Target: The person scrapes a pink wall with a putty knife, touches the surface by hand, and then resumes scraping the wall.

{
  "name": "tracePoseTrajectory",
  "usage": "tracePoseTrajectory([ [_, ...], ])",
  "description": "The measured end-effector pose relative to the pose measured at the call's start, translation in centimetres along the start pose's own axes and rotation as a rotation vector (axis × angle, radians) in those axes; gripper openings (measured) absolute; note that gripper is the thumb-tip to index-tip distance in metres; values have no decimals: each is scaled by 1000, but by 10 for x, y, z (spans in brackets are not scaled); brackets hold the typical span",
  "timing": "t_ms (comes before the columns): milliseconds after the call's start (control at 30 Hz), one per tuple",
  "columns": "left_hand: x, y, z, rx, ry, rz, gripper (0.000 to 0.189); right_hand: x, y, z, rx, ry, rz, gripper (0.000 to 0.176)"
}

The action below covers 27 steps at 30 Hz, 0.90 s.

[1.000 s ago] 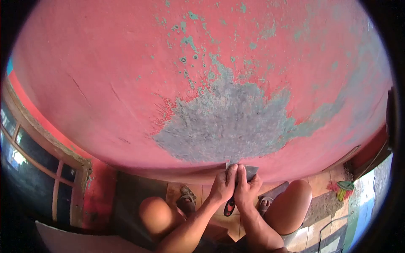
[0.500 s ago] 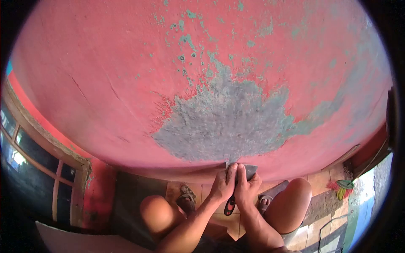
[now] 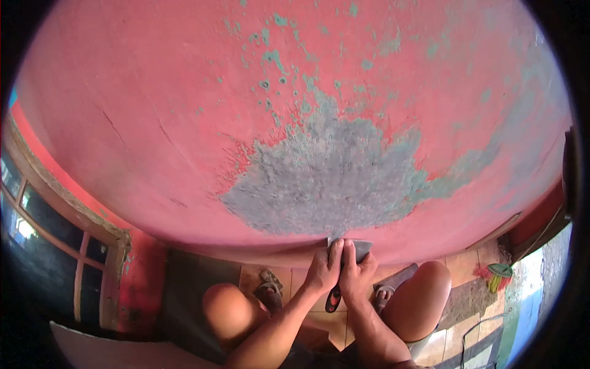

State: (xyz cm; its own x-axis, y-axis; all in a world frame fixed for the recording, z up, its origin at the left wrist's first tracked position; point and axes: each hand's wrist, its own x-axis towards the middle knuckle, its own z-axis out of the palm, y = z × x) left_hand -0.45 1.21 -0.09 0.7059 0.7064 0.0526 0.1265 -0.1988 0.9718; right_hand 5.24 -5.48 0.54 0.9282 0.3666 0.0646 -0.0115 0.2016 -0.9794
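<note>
Both hands hold one scraper [image 3: 362,247] with a wide metal blade and a black and red handle that hangs down between the wrists. My left hand [image 3: 324,265] is closed on it, its thumb pressed on the blade. My right hand [image 3: 356,269] grips it from the other side, thumb beside the other thumb. The blade lies at the lower part of the pink wall [image 3: 184,111], just under a large grey bare patch [image 3: 332,178]. Whether the blade's edge touches the wall is hard to tell.
A wooden-framed window [image 3: 55,215] is at the left. My knees and sandalled feet are on the tiled floor [image 3: 295,280] on both sides of my hands. A green and red brush [image 3: 499,270] lies at the right. A dark cord [image 3: 465,344] is at the lower right.
The view has shifted slightly. Both hands and the scraper stay almost in the same place, with the grip unchanged.
</note>
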Motion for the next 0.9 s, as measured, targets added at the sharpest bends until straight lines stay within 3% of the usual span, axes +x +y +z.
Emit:
tracePoseTrajectory([
  [133, 1, 20, -6, -52, -26, -21, 48, 2, -10, 3, 36, 12, 6, 23],
  [267, -1, -9, 4, 30, 62, 35, 49, 0, 1, 1, 48, 9, 29, 23],
  [400, 1, 23, -3, -10, 51, 30, 48, 3, -16, 5, 73, 1, 36, 21],
  [433, 4, 21, -3, 0, 68, 111, 47, 4, -17, 5, 51, -1, 34, 21],
  [567, -4, 3, 2, 33, 64, -26, 47, 0, -4, 1, 66, -18, 55, 21],
  [700, 2, 28, -7, -81, 40, 63, 49, 2, -17, 6, 56, 4, 44, 21],
  [900, -1, 14, -6, -47, 38, -1, 49, -2, -17, 6, 48, -11, 43, 21],
])
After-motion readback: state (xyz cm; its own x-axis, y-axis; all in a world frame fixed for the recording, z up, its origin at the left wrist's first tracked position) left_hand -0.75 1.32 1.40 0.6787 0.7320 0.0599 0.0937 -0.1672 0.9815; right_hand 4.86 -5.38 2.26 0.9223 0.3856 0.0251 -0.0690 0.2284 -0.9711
